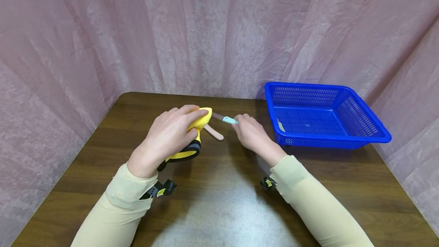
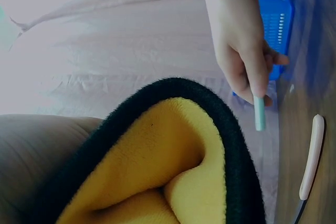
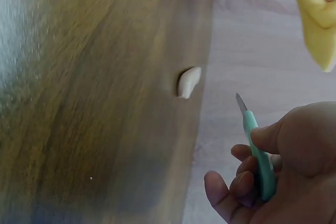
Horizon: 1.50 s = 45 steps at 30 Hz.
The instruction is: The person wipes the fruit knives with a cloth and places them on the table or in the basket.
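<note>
My left hand point(image 1: 171, 134) grips a folded yellow plush cloth point(image 1: 202, 121) with a dark border, thumb and fingers closing on it over the table. In the left wrist view the cloth point(image 2: 157, 150) bulges close to the camera. A small knife with a mint-green handle point(image 1: 229, 120) is held in my right hand point(image 1: 252, 132), its blade pointing left at the cloth's edge. The right wrist view shows the knife point(image 3: 254, 150) lying along curled fingers, under the thumb. Between the hands, a pink-handled knife point(image 1: 214, 132) lies on the table, its blade partly hidden by the cloth.
A blue perforated basket point(image 1: 326, 140) stands at the back right of the brown wooden table point(image 1: 212, 209). Inside it, against the left wall, lies a small pale item point(image 1: 281, 125). Pink curtains point(image 1: 205, 33) hang behind the table and along its sides.
</note>
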Tool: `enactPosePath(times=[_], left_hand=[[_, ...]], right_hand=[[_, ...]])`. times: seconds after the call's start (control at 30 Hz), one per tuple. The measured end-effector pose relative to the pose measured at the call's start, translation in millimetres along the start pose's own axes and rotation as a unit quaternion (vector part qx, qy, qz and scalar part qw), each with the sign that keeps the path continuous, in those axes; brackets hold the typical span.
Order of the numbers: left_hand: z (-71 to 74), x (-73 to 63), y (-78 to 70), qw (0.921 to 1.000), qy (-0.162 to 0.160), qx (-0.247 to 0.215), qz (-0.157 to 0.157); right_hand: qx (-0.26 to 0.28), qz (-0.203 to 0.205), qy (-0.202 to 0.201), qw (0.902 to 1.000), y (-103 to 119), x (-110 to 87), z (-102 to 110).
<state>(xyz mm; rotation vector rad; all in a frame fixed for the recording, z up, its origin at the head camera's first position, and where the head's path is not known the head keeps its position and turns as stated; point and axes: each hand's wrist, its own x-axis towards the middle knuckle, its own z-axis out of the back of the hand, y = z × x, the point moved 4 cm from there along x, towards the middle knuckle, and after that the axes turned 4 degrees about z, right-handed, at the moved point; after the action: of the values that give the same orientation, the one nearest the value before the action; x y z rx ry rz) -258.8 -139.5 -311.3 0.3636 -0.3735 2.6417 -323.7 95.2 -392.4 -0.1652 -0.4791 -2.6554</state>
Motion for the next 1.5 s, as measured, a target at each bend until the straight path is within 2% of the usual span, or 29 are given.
enactPosePath(times=[0.3,0.47,0.67,0.8,1.03,1.23,1.5], left_hand=[[1.1,-1.3,-1.6,1.0000,-0.008,0.000,-0.004],[3.9,-2.1,-5.7,0.9999,-0.014,0.001,-0.006],[5.2,-3.1,-9.4,0.9999,-0.017,-0.002,-0.003],[6.5,-4.0,-12.8,0.9995,-0.028,-0.003,-0.010],[11.4,-6.3,-17.4,0.9983,-0.054,0.000,-0.021],[12.7,-7.7,-22.4,0.9980,-0.057,0.000,-0.028],[12.9,-10.7,-38.3,0.9955,-0.063,0.013,-0.070]], right_hand=[[0.005,0.053,-0.055,0.9971,11.1,-23.3,21.0],[0.004,0.057,-0.078,0.9953,14.8,-36.6,33.0],[0.017,0.055,-0.088,0.9945,17.4,-46.9,44.1],[0.038,0.068,-0.091,0.9928,20.7,-52.3,53.3],[0.066,0.088,-0.074,0.9912,25.7,-56.7,65.1],[0.060,0.080,-0.064,0.9929,27.8,-59.0,67.7],[0.032,0.075,-0.105,0.9911,36.2,-66.5,74.9]])
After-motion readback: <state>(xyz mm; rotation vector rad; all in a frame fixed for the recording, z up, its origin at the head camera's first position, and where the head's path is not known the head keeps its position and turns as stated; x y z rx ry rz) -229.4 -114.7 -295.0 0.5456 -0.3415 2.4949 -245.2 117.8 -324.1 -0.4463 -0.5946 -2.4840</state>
